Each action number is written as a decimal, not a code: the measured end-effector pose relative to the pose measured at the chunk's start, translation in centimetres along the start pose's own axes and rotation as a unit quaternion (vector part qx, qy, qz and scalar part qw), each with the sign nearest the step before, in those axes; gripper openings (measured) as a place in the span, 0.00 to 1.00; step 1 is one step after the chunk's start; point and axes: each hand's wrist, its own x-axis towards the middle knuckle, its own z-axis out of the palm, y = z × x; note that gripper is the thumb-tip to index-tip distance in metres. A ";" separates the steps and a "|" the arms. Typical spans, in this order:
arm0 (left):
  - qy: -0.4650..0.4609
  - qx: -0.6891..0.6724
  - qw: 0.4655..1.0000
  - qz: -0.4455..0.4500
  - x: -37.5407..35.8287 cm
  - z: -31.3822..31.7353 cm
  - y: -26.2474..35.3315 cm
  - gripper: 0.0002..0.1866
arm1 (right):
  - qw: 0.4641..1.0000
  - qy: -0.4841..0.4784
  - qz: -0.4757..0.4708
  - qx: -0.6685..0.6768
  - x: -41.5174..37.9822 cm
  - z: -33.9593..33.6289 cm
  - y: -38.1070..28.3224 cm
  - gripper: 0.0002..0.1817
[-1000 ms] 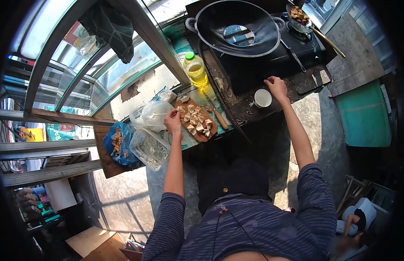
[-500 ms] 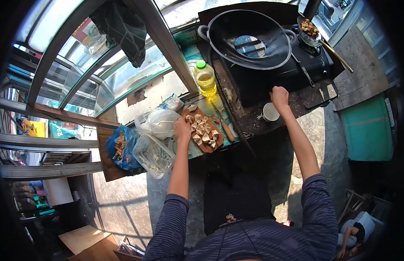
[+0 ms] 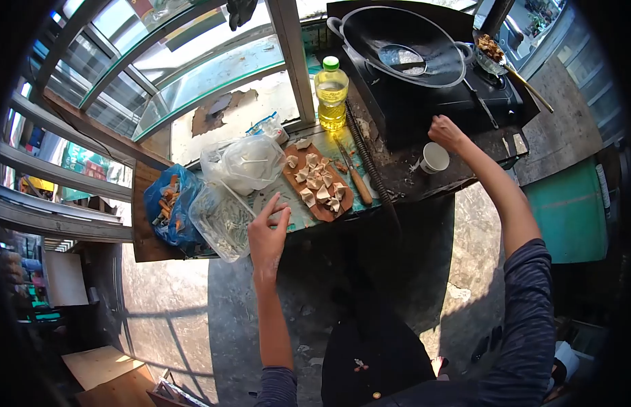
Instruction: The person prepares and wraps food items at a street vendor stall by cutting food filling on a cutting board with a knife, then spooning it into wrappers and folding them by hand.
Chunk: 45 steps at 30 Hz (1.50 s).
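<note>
My left hand [image 3: 268, 237] is at the counter's front edge, beside the clear plastic tub [image 3: 224, 227], its fingers apart and seemingly holding nothing. To its right lies a brown wooden board [image 3: 322, 214] with several pale, brown-edged food pieces [image 3: 315, 178], possibly cut tofu. A knife with a wooden handle [image 3: 360, 186] rests along the board's right side. My right hand [image 3: 448, 132] is closed in front of the stove, just above a white paper cup [image 3: 435, 157]. Whatever its fingers hold, if anything, is hidden.
A large wok [image 3: 356, 41] sits on the black stove [image 3: 488, 108]. Fried pieces fill a strainer [image 3: 490, 51] at the right. An oil bottle [image 3: 331, 95] stands behind the board. A white plastic bag [image 3: 244, 163] and a blue bag [image 3: 167, 227] crowd the left. Window frames rise behind.
My left hand has left the food pieces on the board and come back toward me, its fingers spreading. My right hand stays closed near the cup. The view has shifted.
</note>
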 end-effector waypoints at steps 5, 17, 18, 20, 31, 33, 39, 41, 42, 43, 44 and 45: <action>0.060 -0.090 0.991 -0.080 -8.1 -1.3 -6.5 0.18 | 0.988 0.051 -0.095 -0.111 -1.1 -0.3 0.8 0.05; 0.117 -0.102 0.964 -0.214 -16.7 -4.2 -14.6 0.13 | 0.990 0.115 -0.074 0.043 -2.2 -0.3 1.1 0.04; 0.108 -0.113 0.964 -0.214 -16.7 -3.8 -14.5 0.13 | 0.989 0.120 -0.069 0.044 -2.1 -0.5 1.1 0.04; 0.093 -0.129 0.964 -0.214 -16.7 -2.9 -14.1 0.13 | 0.989 0.129 -0.058 0.048 -2.3 -1.0 1.0 0.03; 0.036 -0.152 0.969 -0.193 -15.5 0.6 -11.7 0.12 | 0.666 0.083 0.450 0.589 -2.5 3.8 -2.2 0.23; 0.034 -0.150 0.970 -0.190 -15.3 1.0 -11.6 0.12 | 0.603 0.035 0.472 0.643 -2.8 4.3 -2.0 0.28; 0.053 -0.139 0.969 -0.199 -15.4 0.5 -11.6 0.12 | 0.641 0.085 0.405 0.646 -5.3 -3.3 -7.0 0.55; 0.058 -0.133 0.969 -0.202 -15.5 -0.1 -11.9 0.13 | 0.688 0.113 0.385 0.605 -5.7 -6.9 -8.5 0.54; 0.064 -0.128 0.968 -0.207 -15.5 -0.4 -12.0 0.13 | 0.688 0.121 0.402 0.592 -5.8 -7.3 -8.7 0.55; 0.071 -0.125 0.967 -0.212 -15.5 -0.6 -12.1 0.13 | 0.650 0.135 0.437 0.606 -6.0 -7.0 -8.9 0.52; 0.078 -0.122 0.965 -0.217 -15.3 -0.8 -12.2 0.13 | 0.644 0.153 0.458 0.593 -6.3 -6.0 -8.7 0.52; 0.085 -0.120 0.964 -0.221 -15.2 -1.0 -12.3 0.12 | 0.636 0.170 0.479 0.580 -7.0 -4.7 -8.5 0.52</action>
